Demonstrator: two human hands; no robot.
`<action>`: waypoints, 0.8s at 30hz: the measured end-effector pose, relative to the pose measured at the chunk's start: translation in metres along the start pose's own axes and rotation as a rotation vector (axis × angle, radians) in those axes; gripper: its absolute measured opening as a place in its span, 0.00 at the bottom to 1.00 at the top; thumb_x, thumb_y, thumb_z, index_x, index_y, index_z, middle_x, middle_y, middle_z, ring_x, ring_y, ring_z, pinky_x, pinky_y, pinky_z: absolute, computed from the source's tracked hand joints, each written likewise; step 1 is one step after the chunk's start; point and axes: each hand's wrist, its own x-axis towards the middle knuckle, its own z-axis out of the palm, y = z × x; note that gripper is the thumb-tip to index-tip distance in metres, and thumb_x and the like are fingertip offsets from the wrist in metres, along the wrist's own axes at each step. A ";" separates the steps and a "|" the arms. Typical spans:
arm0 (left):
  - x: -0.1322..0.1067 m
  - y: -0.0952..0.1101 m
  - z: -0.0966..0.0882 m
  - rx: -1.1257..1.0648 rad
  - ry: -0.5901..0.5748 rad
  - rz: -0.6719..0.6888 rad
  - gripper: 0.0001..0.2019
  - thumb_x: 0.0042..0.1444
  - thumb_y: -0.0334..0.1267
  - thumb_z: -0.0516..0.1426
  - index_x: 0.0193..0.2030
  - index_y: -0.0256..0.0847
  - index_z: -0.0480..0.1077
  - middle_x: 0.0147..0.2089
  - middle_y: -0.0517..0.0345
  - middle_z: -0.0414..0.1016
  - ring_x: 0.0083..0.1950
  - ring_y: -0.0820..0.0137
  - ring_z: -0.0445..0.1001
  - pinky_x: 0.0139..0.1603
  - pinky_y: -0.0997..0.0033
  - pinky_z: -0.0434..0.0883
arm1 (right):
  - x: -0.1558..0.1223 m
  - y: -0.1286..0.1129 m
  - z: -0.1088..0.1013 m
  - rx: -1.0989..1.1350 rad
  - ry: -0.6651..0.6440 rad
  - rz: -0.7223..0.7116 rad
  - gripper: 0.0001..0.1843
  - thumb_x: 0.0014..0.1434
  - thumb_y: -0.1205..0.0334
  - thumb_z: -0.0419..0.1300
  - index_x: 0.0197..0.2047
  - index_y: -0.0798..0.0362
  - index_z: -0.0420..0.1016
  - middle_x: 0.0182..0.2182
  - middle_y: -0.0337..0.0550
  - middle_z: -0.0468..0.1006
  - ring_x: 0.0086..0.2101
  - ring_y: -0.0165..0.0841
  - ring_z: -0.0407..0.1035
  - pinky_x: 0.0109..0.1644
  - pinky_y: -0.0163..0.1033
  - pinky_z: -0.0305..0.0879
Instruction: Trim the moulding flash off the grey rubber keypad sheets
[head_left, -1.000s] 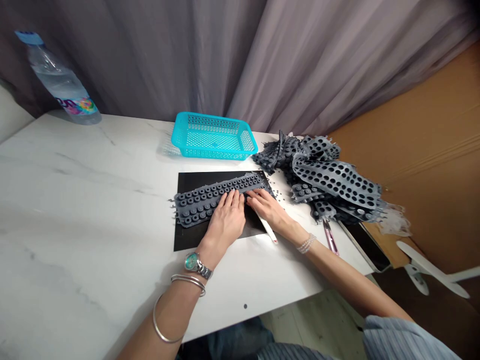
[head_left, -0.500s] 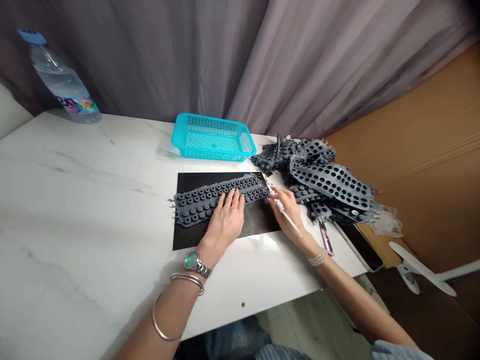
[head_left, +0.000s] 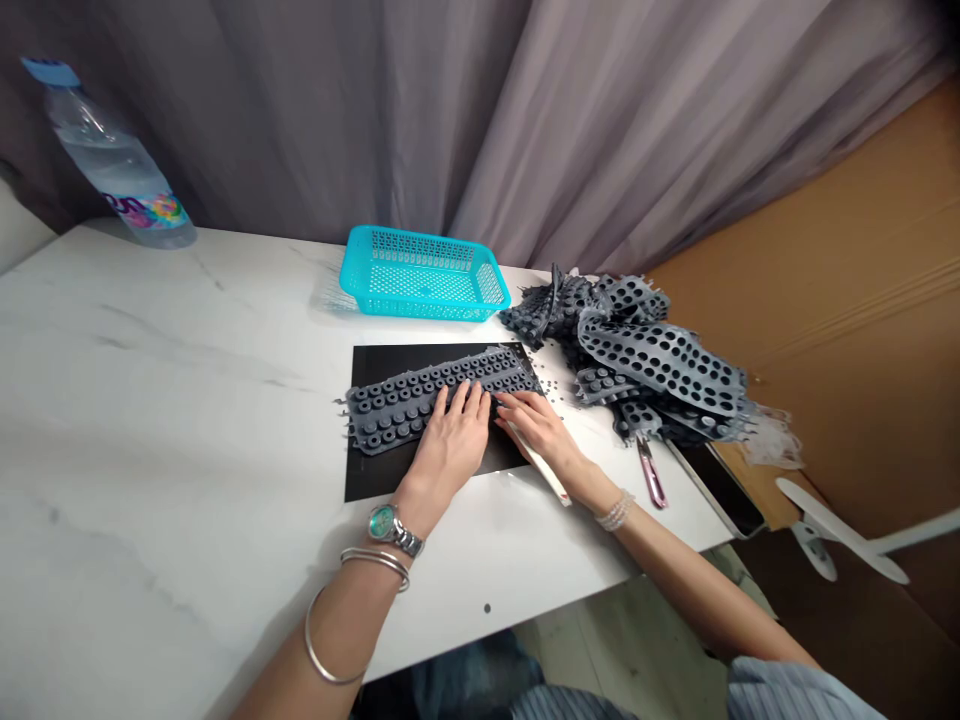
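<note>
A grey rubber sheet studded with round buttons (head_left: 405, 400) lies on a black mat (head_left: 375, 475) on the white marble table (head_left: 150, 400). My left hand (head_left: 450, 445) lies flat on the sheet's right half, fingers stretched out. Beside it, my right hand (head_left: 541, 428) is closed on a thin white stick-like tool (head_left: 544, 470), its fingertips touching the sheet's right end. The tool's far tip is hidden under the fingers.
A turquoise plastic basket (head_left: 424, 275) stands behind the mat. A heap of perforated grey rubber sheets (head_left: 645, 355) lies to the right, with small loose bits scattered near it. A pink-handled tool (head_left: 651, 478) and a dark tablet (head_left: 716, 480) lie at the table's right edge. A water bottle (head_left: 112, 165) stands far left.
My right hand moved out to the right toward the heap with the white tool, then came back to the sheet's right end. My left hand stayed flat on the sheet.
</note>
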 end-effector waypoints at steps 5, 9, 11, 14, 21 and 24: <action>-0.001 0.000 -0.001 0.008 0.002 0.001 0.25 0.65 0.30 0.45 0.69 0.29 0.57 0.70 0.40 0.58 0.72 0.56 0.54 0.71 0.49 0.51 | 0.003 -0.003 -0.003 -0.022 -0.049 -0.011 0.09 0.69 0.64 0.51 0.47 0.52 0.71 0.54 0.53 0.74 0.53 0.43 0.68 0.52 0.53 0.74; -0.001 0.000 -0.002 0.008 0.003 -0.002 0.25 0.65 0.30 0.45 0.69 0.29 0.57 0.70 0.40 0.58 0.72 0.56 0.55 0.71 0.49 0.51 | 0.004 -0.002 -0.003 -0.031 -0.087 -0.019 0.08 0.69 0.66 0.51 0.47 0.53 0.70 0.54 0.55 0.73 0.53 0.44 0.67 0.52 0.53 0.73; -0.001 0.000 -0.002 0.010 0.000 -0.002 0.25 0.65 0.30 0.44 0.68 0.29 0.58 0.70 0.40 0.59 0.71 0.56 0.56 0.71 0.49 0.52 | 0.005 -0.002 -0.004 -0.023 -0.104 -0.026 0.09 0.69 0.66 0.50 0.46 0.53 0.70 0.54 0.56 0.73 0.53 0.44 0.66 0.52 0.53 0.73; -0.001 0.000 -0.003 0.015 -0.004 -0.002 0.25 0.65 0.30 0.44 0.68 0.28 0.58 0.70 0.41 0.59 0.71 0.56 0.56 0.71 0.50 0.52 | 0.008 -0.005 -0.006 0.011 -0.125 -0.029 0.10 0.69 0.67 0.48 0.44 0.52 0.70 0.53 0.56 0.73 0.53 0.44 0.64 0.52 0.54 0.72; -0.001 0.000 -0.002 0.011 -0.018 0.003 0.25 0.65 0.30 0.45 0.69 0.28 0.57 0.70 0.40 0.57 0.71 0.55 0.55 0.71 0.50 0.51 | 0.003 0.004 -0.004 0.087 0.156 0.234 0.12 0.69 0.65 0.45 0.44 0.51 0.69 0.49 0.53 0.72 0.49 0.42 0.65 0.52 0.53 0.70; 0.000 0.000 -0.001 -0.002 -0.026 0.002 0.26 0.65 0.29 0.45 0.69 0.29 0.56 0.70 0.41 0.58 0.72 0.56 0.55 0.71 0.50 0.50 | -0.011 0.025 -0.007 0.006 0.365 0.495 0.11 0.69 0.61 0.46 0.45 0.51 0.68 0.45 0.53 0.73 0.45 0.42 0.66 0.50 0.52 0.69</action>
